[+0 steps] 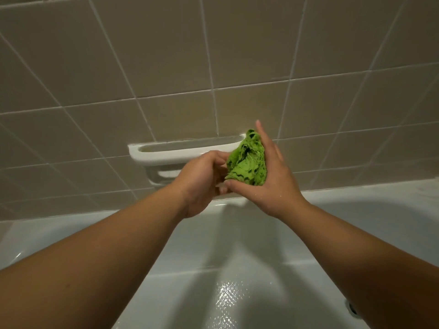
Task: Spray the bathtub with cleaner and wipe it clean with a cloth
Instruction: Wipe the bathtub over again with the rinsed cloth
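A crumpled green cloth (248, 161) is held up between both hands above the far rim of the white bathtub (356, 210). My right hand (263, 179) cups the cloth from the right, thumb under it and fingers straight up along its side. My left hand (202, 179) grips the cloth's left edge with curled fingers. The tub floor below shows a wet, shiny patch (228, 298). No spray bottle is in view.
A white ceramic soap dish with a grab bar (166, 153) is set into the beige tiled wall (166, 67) just behind the hands. An overflow fitting (352, 307) shows at the tub's lower right.
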